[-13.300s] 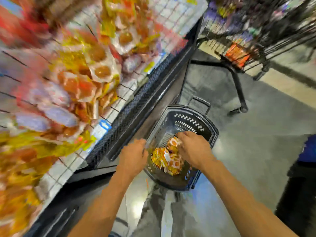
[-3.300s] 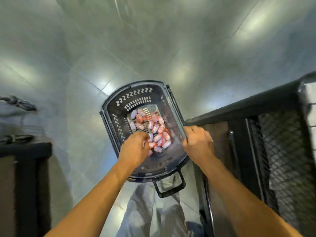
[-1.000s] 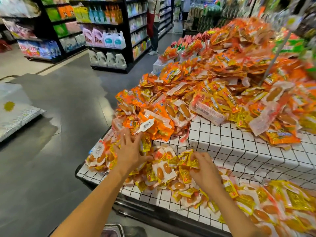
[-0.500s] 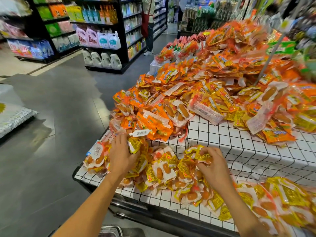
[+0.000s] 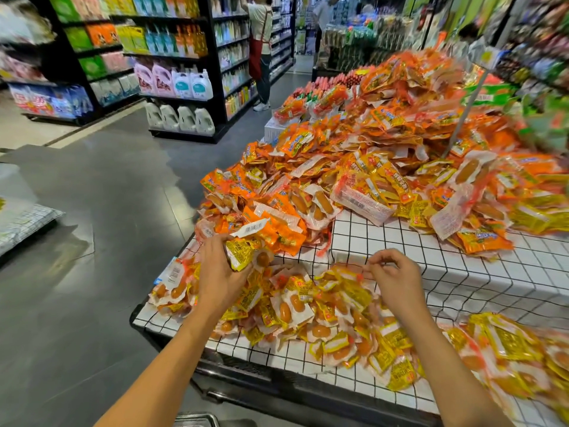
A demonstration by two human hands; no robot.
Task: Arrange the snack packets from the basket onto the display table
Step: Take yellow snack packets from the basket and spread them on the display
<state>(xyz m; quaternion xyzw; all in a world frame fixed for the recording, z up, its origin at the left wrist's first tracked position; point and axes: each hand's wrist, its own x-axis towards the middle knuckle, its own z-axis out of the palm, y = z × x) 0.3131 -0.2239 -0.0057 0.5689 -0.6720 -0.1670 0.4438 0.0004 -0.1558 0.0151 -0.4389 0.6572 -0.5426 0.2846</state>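
We look down on a two-tier display table (image 5: 462, 272) covered in white cloth with a black grid, in a shop aisle. The left hand (image 5: 220, 272) grips a small bunch of yellow snack packets (image 5: 246, 252), lifted just above the front left corner, close to the step between the tiers. Half a second ago that hand lay low on the pile; now it has come up with the bunch. The right hand (image 5: 397, 275) hovers over the middle of the lower tier with its fingers (image 5: 374, 266) curled and thumb and forefinger almost meeting. The yellow packet it held a moment ago is no longer in it, and we cannot tell whether it pinches a thin packet edge or nothing at all. A loose spread of yellow packets (image 5: 308, 309) lies under both hands along the front tier, and a tall heap of orange packets (image 5: 369, 149) fills the upper tier behind. A few seconds ago both hands were down in the basket; now only a grey sliver that we take for the basket's handle (image 5: 194, 418) shows at the bottom edge. We judge that the right hand's load is set down and the left hand's bunch remains to be placed. Stocked shelves (image 5: 172, 57) line the aisle beyond.
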